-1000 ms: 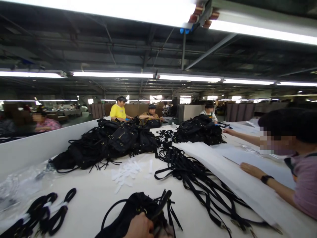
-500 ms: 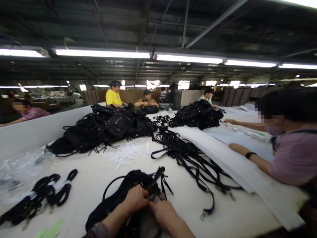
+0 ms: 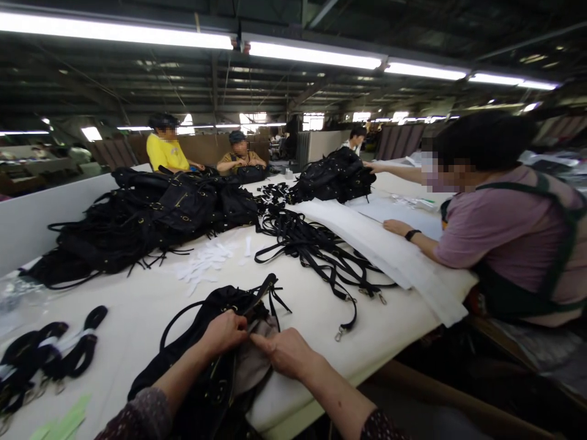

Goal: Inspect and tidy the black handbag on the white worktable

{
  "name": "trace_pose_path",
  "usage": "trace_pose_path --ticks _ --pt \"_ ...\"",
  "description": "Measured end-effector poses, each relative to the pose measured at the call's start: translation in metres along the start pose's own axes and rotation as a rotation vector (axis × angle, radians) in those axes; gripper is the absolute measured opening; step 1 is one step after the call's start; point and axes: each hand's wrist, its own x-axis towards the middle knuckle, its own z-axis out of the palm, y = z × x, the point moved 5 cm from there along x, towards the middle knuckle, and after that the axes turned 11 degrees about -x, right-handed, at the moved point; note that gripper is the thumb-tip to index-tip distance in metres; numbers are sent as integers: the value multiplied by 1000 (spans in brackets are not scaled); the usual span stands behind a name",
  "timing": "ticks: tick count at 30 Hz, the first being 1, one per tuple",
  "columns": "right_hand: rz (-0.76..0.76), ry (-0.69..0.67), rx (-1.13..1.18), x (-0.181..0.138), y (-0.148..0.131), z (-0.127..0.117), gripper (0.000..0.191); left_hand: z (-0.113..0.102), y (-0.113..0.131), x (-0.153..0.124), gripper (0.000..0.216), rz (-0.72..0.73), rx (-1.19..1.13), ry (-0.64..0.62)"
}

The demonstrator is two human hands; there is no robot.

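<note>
The black bag lies on the white table under both hands, its mouth turned toward the person and a grey-brown lining showing. Far left of the hands, bundled black straps with white bands rest on the table, and pale green slips lie nearer the front edge. The left hand is closed on the bag's upper edge, fingers curled over the black fabric. Just right of it, almost touching, the right hand pinches the lining at the bag's mouth with thumb and fingers. Beyond the left hand, small white tags are scattered, and a large heap of black bags sits behind them. Beyond the right hand, loose long straps with metal clips trail across the table. Further right, a co-worker in a mauve shirt leans forearms on white sheet material.
</note>
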Motion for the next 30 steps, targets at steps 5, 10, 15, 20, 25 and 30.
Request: trace_pose_path --ticks 5,10,15,20,25,30 --pt "82 7 62 31 -4 6 23 2 0 0 19 12 4 10" --pt "105 44 110 23 1 3 15 -1 1 -20 22 86 -60 46" --pt "128 111 150 4 -25 11 26 15 -4 -46 18 180 -134 106" --pt "176 187 167 15 -55 29 30 41 -20 -47 21 201 -231 196" --pt "220 211 218 19 -53 30 22 42 -24 -51 24 244 -388 285" --pt "305 134 185 35 -14 36 25 45 -32 -42 41 303 -509 328"
